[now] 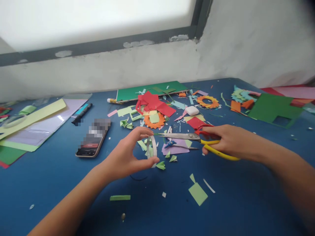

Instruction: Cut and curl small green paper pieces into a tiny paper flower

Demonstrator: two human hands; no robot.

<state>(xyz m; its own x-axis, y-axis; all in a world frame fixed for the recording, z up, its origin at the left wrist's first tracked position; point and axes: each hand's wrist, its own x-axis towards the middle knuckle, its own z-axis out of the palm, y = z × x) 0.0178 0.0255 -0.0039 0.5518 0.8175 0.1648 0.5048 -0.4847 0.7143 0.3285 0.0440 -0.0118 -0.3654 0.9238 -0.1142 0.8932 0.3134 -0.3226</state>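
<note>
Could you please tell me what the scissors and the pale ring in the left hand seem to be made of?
Scissors: probably steel blades, grey with a sheen; handles likely smooth plastic, evenly red and yellow. Ring: perhaps plastic or card; smooth pale band, material unclear.

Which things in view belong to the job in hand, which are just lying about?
In the job:
steel-bladed scissors with red and yellow handles, in the right hand
narrow white ring, in the left hand

Apparently lying about:
flat rectangular smartphone
black cylindrical pen
white rounded case
dark green cut-out paper sheet
</note>
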